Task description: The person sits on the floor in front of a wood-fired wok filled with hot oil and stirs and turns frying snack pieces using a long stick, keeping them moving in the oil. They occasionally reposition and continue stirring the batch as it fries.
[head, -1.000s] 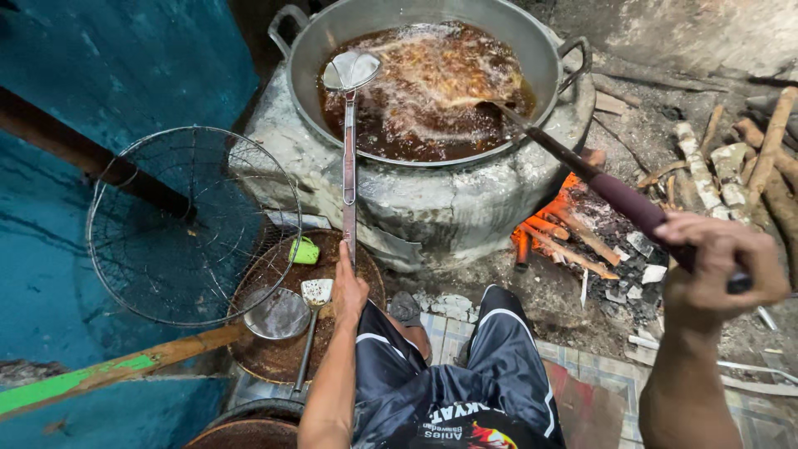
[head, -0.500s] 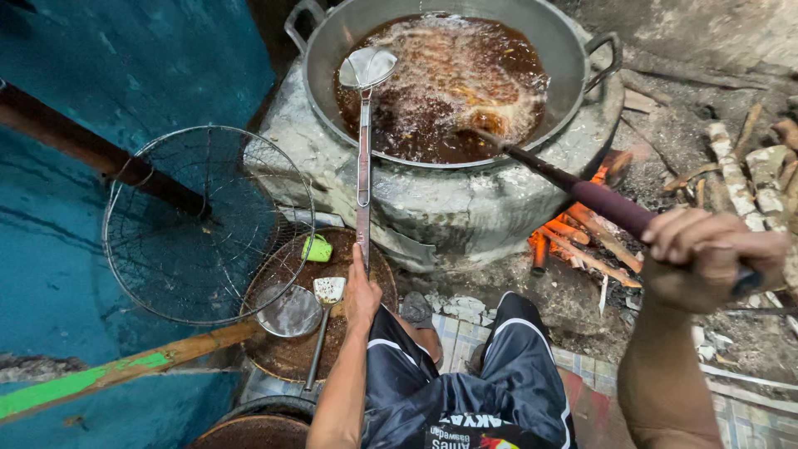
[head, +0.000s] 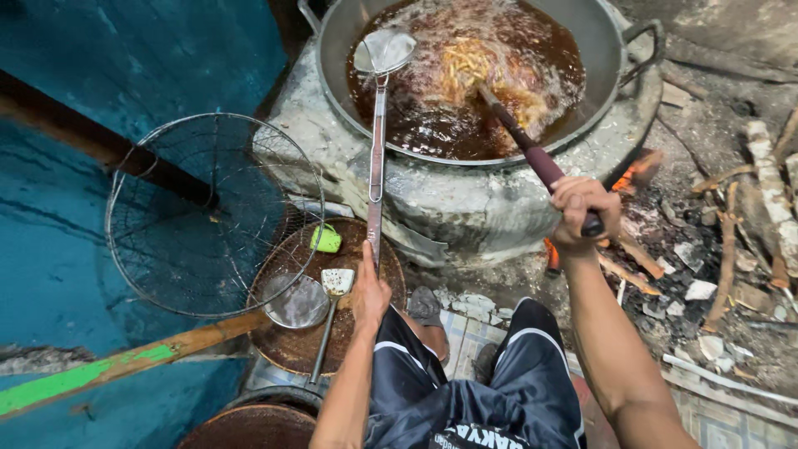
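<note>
A big metal wok [head: 611, 79] of dark bubbling oil with frying food [head: 470, 62] sits on a rough cement stove [head: 465, 204]. My left hand [head: 370, 291] grips the end of a long metal skimmer [head: 378, 125], whose round mesh head rests at the oil's left edge. My right hand [head: 582, 208] is closed on the maroon handle of a stirring tool [head: 532, 150], with its far end sunk in the frying food.
A large wire basket [head: 208, 212] on a wooden pole [head: 125, 366] leans at the left by a blue wall. A round rusty tray [head: 291, 341] holds a small ladle, a spatula and a green cup [head: 327, 239]. Burning firewood [head: 632, 249] and scattered sticks lie at right.
My right hand has pulled in toward the stove, bringing the stirring tool's end to the middle of the oil. The view has moved closer to the wok. The skimmer stays put.
</note>
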Available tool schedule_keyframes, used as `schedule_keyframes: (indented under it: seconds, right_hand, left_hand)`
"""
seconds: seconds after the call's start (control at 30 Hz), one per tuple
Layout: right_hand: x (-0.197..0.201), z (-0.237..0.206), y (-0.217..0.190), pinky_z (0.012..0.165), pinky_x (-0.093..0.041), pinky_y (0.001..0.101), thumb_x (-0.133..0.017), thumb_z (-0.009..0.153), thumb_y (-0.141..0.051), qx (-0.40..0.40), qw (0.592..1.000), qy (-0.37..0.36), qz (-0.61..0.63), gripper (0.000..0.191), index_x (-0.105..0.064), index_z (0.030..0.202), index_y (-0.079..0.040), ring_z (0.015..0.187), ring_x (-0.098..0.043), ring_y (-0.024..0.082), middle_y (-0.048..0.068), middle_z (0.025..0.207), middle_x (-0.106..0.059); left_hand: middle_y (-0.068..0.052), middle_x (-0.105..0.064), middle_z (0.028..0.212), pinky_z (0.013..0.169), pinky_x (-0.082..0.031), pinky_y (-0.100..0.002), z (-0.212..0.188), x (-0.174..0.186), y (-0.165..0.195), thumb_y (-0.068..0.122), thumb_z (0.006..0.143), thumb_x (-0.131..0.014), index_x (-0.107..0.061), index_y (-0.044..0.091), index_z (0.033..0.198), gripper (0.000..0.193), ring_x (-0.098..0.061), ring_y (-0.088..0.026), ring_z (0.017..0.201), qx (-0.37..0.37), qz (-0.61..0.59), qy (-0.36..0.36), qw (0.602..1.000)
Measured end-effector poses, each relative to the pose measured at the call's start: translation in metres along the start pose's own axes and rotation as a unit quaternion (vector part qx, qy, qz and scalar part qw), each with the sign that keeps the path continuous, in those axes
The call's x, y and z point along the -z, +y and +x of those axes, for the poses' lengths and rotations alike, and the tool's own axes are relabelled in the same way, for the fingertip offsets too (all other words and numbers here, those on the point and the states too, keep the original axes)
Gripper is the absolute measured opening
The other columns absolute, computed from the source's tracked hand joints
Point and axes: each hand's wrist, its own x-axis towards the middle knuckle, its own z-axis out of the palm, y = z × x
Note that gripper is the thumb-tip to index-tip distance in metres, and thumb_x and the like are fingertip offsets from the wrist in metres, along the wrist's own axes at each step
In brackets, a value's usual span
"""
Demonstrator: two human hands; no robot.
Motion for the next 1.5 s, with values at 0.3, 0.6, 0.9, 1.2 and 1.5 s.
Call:
schedule_keyframes:
  seconds: [0.3, 0.6, 0.9, 1.2, 1.5]
  right_hand:
    - [-0.034, 0.033, 0.049, 0.086, -0.057, 0.045, -0.048, 0.106, -0.01, -0.016, 0.998, 0.048, -0.043, 0.015, -0.043, 0.094, -0.002, 0.074, -0.059, 0.024, 0.013, 0.08, -0.055]
    - [-0.067, 0.054, 0.065, 0.084, -0.058, 0.0451, -0.046, 0.104, -0.011, -0.045, 0.982, 0.183, -0.003, 0.016, -0.045, 0.091, -0.002, 0.07, -0.056, 0.022, 0.013, 0.077, -0.054]
    - [-0.045, 0.056, 0.042, 0.068, -0.054, 0.0445, -0.048, 0.096, -0.01, -0.096, 0.933, 0.331, 0.106, 0.016, -0.044, 0.082, -0.004, 0.06, -0.051, 0.025, 0.01, 0.067, -0.048]
    - [-0.014, 0.04, -0.013, 0.069, -0.055, 0.045, -0.048, 0.094, -0.014, -0.141, 0.915, 0.353, 0.135, 0.017, -0.043, 0.08, -0.005, 0.058, -0.049, 0.024, 0.01, 0.065, -0.047]
    - [0.032, 0.028, -0.06, 0.07, -0.055, 0.0463, -0.047, 0.091, -0.016, -0.166, 0.902, 0.381, 0.115, 0.019, -0.046, 0.076, -0.006, 0.06, -0.052, 0.024, 0.01, 0.065, -0.05]
  left_hand:
    - [-0.02, -0.06, 0.122, 0.074, -0.055, -0.054, 0.008, 0.007, 0.017, 0.0, 0.079, -0.06, -0.009, 0.025, 0.164, 0.103, -0.067, -0.045, 0.092, 0.0, 0.013, 0.007, 1.0]
    - [-0.02, -0.058, 0.126, 0.073, -0.055, -0.055, 0.023, 0.017, 0.014, 0.001, 0.079, -0.059, -0.005, 0.026, 0.164, 0.103, -0.068, -0.046, 0.084, 0.032, 0.022, -0.031, 0.999]
    - [-0.022, -0.057, 0.129, 0.078, -0.054, -0.056, 0.025, 0.027, 0.007, 0.002, 0.079, -0.058, -0.007, 0.026, 0.164, 0.102, -0.067, -0.048, 0.09, 0.027, -0.006, -0.024, 0.999]
    - [-0.023, -0.058, 0.123, 0.079, -0.054, -0.057, 0.009, 0.037, 0.013, 0.003, 0.081, -0.056, -0.009, 0.024, 0.165, 0.098, -0.066, -0.048, 0.096, 0.006, -0.007, 0.002, 1.0]
    - [-0.025, -0.057, 0.126, 0.077, -0.055, -0.055, -0.005, 0.039, 0.019, 0.002, 0.081, -0.058, -0.007, 0.023, 0.165, 0.1, -0.066, -0.048, 0.091, -0.016, 0.003, 0.013, 1.0]
